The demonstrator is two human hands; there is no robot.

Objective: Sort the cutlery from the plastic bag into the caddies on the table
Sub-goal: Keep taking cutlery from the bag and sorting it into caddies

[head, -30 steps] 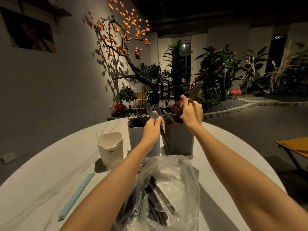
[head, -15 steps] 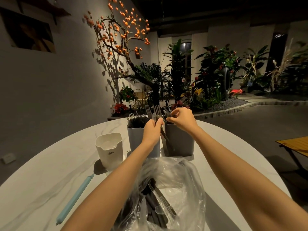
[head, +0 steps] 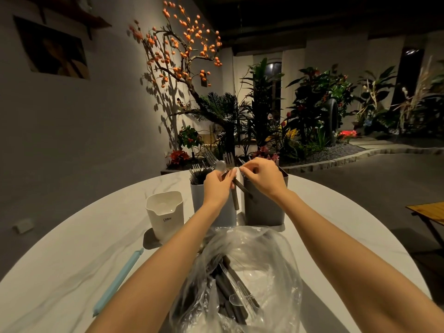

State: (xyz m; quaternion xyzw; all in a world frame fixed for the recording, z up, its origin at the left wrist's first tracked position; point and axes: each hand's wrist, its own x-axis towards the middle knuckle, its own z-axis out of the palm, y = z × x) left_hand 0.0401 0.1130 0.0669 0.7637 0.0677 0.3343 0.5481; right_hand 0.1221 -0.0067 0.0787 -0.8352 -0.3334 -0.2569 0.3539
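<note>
A clear plastic bag [head: 271, 265] lies open near me on the table, with several dark-handled and clear pieces of cutlery inside. Behind it stand a light grey caddy [head: 199, 200] full of forks and a dark grey caddy [head: 264, 207]. My left hand [head: 217, 186] grips a small bunch of cutlery [head: 236, 193] above the two caddies, a clear spoon bowl sticking up and dark handles pointing down. My right hand [head: 263, 175] pinches the top of one piece in that bunch, just over the dark caddy.
A white caddy [head: 165, 216] marked CRBW stands to the left of the grey ones. A light blue bag clip [head: 117, 283] lies on the round white table [head: 72, 248]. A wooden side table [head: 430, 212] is off to the right, plants beyond.
My right hand let a piece down into the dark caddy, then came left to the bunch in my left hand and now pinches one piece. My left hand stayed put.
</note>
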